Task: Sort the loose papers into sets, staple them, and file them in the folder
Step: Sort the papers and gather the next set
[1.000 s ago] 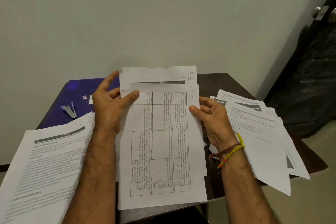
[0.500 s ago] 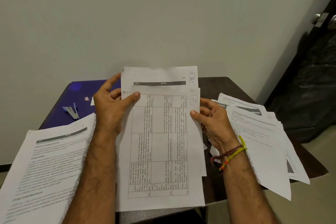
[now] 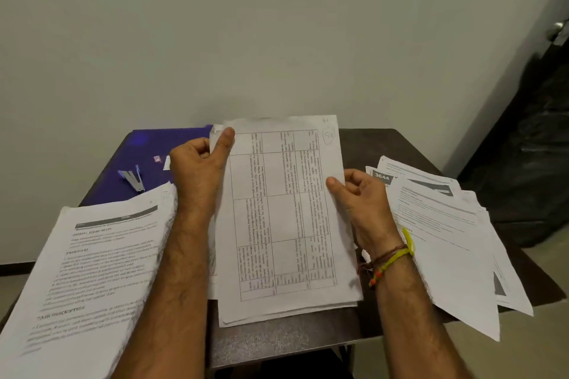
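A left pile of papers (image 3: pixel 92 268) overhangs the near left edge of the worktop (image 3: pixel 277 344). The centre set of papers (image 3: pixel 283 218) lies between both hands. The left hand (image 3: pixel 200 169) pinches the set's upper left corner, thumb on top, fingers curled behind. The right hand (image 3: pixel 360 197) holds the right edge, thumb on the sheet, fingers loosely curled. A right pile of papers (image 3: pixel 443 224) lies fanned beside it. Farther back, a stapler (image 3: pixel 132 178) rests on the blue folder (image 3: pixel 147 148).
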